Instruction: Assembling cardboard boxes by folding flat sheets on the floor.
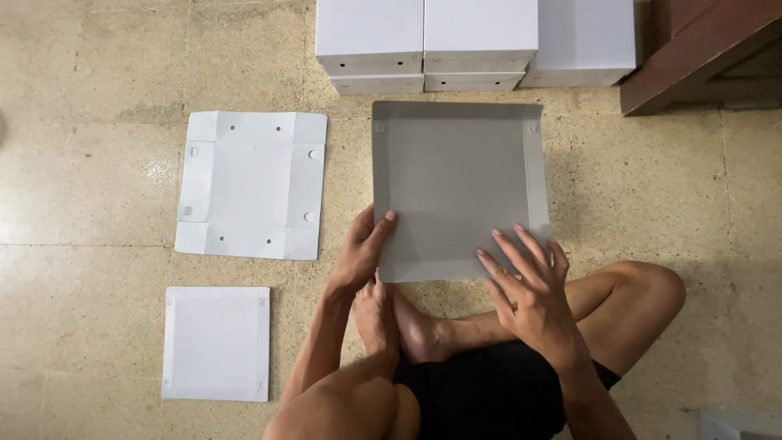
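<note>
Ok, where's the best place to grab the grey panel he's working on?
Probably the grey panel's near edge, from the person's side: it lies flat, far and side flaps are folded up, and the left hand already pinches the near-left edge while the right hand presses on the near-right corner.

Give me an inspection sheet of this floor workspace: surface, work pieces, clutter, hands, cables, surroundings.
Surface: speckled beige tiled floor, person sitting cross-legged on it.
Work pieces: grey sheet with its side edges folded up, lying in front of the person.
Clutter: flat white cut-out sheet with holes; smaller white tray nearer the person.
Hands: left hand grips the grey sheet's near-left edge; right hand rests spread on its near-right corner.
Cables: nothing seen.
Surroundings: stacked white boxes at the top; dark wooden furniture top right.
</note>
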